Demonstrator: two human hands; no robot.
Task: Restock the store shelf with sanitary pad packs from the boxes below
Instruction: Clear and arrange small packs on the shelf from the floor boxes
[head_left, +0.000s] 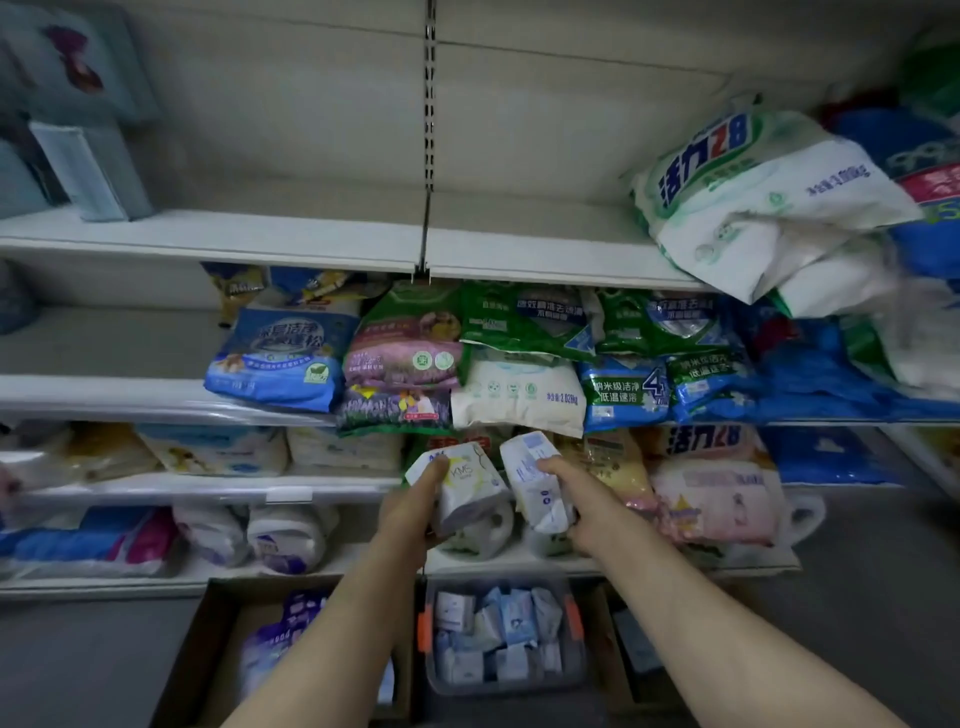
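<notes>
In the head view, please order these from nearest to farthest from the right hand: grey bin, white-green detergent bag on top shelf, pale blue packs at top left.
From the right hand:
1. Grey bin, directly below.
2. White-green detergent bag, upper right.
3. Pale blue packs, far upper left.

detergent bags (524, 353) stacked on middle shelves, tissue packs (93, 171) upper left

Left hand (410, 506) gripping a white pad pack (460, 486), right hand (569, 501) gripping another pack (535, 480), grey bin (501, 686) below

Two white pad packs are tilting before the lower shelf (332, 496): the KMS pack (460, 486) beside the blue-printed pack (537, 483).
</notes>
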